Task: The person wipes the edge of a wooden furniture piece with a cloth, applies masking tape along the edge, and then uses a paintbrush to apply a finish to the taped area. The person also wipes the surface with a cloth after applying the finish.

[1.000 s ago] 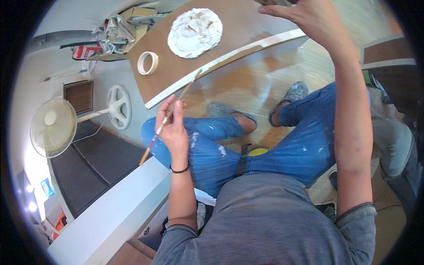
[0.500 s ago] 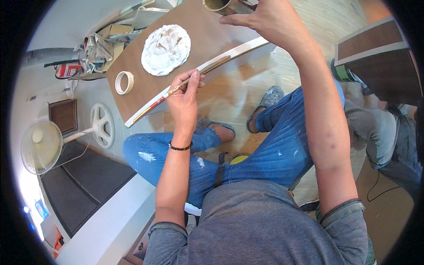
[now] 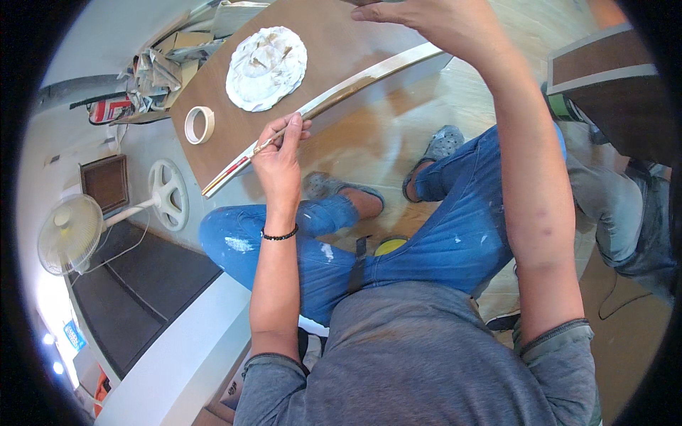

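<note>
Head view: the left hand [image 3: 279, 157] has its thumb and fingers closed in a pinch on a thin brush [image 3: 239, 165], close to the board's front edge. The handle, partly red, slants down to the left along that edge; the bristles are hard to make out by the fingertips. A dark bracelet [image 3: 280, 233] circles the left wrist.

The right hand [image 3: 455, 27] reaches up to the top of the picture, thumb stretched out to the left over the board [image 3: 334, 39]. Its fingers are cut off there, so how far it is open – and what it may hold – I cannot tell.

The edge [image 3: 405, 61] is pale, with a brown stretch [image 3: 348, 90] beginning just right of the left hand. On the brown board lie a round, crumpled white disc [image 3: 266, 67] and, nearer the left corner, a roll of tape [image 3: 199, 125]. Papers [image 3: 158, 74] are heaped past the far side.

To the left, a fan [image 3: 69, 234] is in view – its base [image 3: 169, 195] turned toward the board. White marks spot the person's jeans [image 3: 455, 199]. At the right, another person's grey trouser leg [image 3: 604, 206] shows below a dark cabinet [image 3: 611, 85].
</note>
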Demonstrator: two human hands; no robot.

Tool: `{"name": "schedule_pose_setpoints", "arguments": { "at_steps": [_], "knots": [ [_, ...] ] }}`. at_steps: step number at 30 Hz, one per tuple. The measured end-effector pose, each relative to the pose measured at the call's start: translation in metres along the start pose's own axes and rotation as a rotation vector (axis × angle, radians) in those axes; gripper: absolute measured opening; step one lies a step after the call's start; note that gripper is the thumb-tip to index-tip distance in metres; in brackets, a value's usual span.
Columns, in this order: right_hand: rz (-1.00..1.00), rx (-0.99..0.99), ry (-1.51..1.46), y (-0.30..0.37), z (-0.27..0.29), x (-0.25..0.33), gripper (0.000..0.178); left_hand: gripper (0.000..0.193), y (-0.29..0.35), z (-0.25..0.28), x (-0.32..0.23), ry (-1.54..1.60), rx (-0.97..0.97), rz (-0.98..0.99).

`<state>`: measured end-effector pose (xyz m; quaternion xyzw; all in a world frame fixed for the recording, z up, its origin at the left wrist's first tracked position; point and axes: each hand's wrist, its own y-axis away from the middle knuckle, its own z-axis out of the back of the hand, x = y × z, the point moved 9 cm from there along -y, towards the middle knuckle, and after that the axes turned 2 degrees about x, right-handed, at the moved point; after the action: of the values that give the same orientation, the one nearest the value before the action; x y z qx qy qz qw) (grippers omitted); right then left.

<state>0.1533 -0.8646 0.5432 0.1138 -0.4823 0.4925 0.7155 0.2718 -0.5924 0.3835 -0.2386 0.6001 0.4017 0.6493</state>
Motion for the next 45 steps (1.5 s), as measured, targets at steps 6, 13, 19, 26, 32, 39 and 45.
{"name": "schedule_pose_setpoints", "arguments": {
  "at_steps": [6,13,19,26,32,39,45],
  "knots": [
    [-0.063,-0.015,0.130,0.001,-0.001,0.002,0.054,0.023,0.008,0.038,0.005,0.009,-0.049,-0.005],
    [-0.053,-0.001,0.087,0.001,-0.005,0.001,0.051,0.017,0.018,0.087,0.002,-0.043,-0.128,0.013],
    [-0.066,0.021,0.120,0.001,-0.008,0.005,0.050,0.019,0.026,0.121,0.004,-0.099,-0.169,0.018],
    [-0.108,0.023,0.160,0.000,-0.011,0.007,0.054,0.018,0.035,0.153,-0.001,-0.157,-0.222,0.009],
    [-0.117,0.034,0.137,0.000,-0.012,0.007,0.054,0.019,0.054,0.184,-0.019,-0.291,-0.320,-0.010],
    [-0.045,0.007,0.224,0.009,-0.018,0.035,0.052,0.020,0.099,0.138,-0.060,-0.870,-0.337,-0.317],
    [-0.011,0.005,0.274,0.009,-0.021,0.043,0.049,0.022,0.110,0.106,-0.052,-1.033,-0.260,-0.500]
  ]
}}
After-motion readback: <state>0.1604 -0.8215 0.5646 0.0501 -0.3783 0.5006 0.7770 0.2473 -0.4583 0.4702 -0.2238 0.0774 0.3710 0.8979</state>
